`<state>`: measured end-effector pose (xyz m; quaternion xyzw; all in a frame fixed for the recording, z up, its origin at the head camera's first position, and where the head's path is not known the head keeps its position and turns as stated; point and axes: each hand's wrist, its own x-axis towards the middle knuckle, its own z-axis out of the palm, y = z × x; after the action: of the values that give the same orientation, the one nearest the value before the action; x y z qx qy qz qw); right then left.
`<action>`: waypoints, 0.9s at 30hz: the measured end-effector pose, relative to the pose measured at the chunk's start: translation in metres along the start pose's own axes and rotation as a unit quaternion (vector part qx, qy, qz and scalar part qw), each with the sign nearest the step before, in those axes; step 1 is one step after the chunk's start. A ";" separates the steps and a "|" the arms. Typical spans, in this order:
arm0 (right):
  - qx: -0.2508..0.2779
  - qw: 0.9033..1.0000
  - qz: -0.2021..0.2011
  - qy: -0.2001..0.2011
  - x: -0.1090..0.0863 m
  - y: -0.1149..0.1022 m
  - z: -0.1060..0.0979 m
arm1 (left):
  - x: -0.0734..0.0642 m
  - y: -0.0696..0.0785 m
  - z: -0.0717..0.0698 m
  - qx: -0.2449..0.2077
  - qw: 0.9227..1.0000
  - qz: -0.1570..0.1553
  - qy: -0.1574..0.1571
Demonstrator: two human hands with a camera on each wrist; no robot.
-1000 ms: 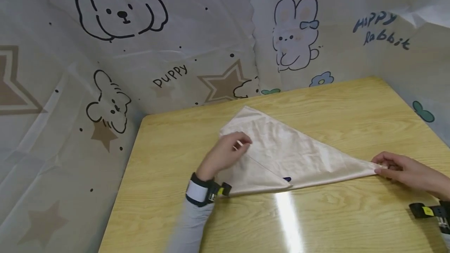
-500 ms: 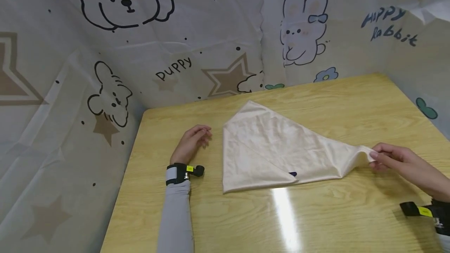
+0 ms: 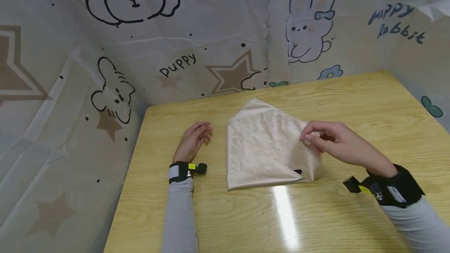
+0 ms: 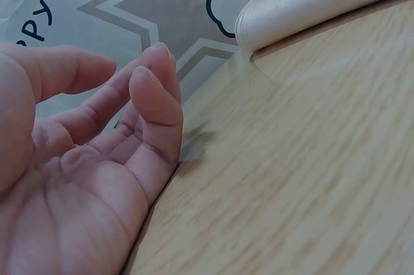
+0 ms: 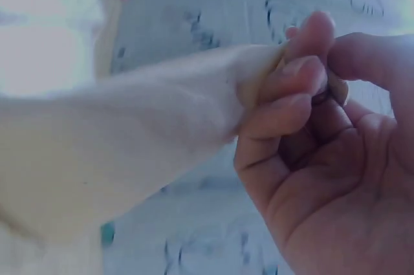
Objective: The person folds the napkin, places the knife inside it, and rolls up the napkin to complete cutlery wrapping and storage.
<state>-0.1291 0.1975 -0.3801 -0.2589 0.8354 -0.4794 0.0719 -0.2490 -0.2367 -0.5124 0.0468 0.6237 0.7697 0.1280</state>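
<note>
A shiny cream satin cloth lies folded on the wooden table, with a pointed top and a straight left edge. My right hand pinches its right corner, lifted and brought over the cloth's right side. In the right wrist view the raised cloth stretches from between the thumb and fingers of the right hand. My left hand rests on the table left of the cloth, fingers loosely curled and holding nothing. In the left wrist view the left hand is apart from the cloth's rounded folded edge.
A small dark patch shows near the cloth's lower flap. The wooden table meets a printed white sheet at the back and sides. Each wrist bears a strapped camera, such as the left wrist camera.
My right hand lifted the cloth's right corner and carried it leftward over the cloth. My left hand left the cloth and came to rest on the table at its left.
</note>
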 end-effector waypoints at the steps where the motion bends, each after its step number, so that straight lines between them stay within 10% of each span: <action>1: 0.007 1.000 -0.008 -0.009 0.009 -0.005 0.007 | -0.001 0.000 -0.001 -0.001 1.000 -0.001 0.003; 10: -0.047 0.984 -0.099 -0.143 0.068 -0.021 0.086 | 0.002 -0.002 -0.003 -0.014 1.000 0.000 0.013; 21: -0.254 0.939 -0.150 -0.174 0.090 -0.019 0.186 | 0.003 0.000 -0.001 -0.011 1.000 -0.001 0.012; 27: -0.211 0.946 -0.150 -0.196 0.094 -0.011 0.192 | 0.005 0.001 0.000 0.024 1.000 -0.014 0.006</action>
<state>-0.1349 -0.0014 -0.4606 -0.4791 0.8385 -0.2374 0.1055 -0.2538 -0.2352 -0.5118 0.0368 0.6433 0.7530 0.1338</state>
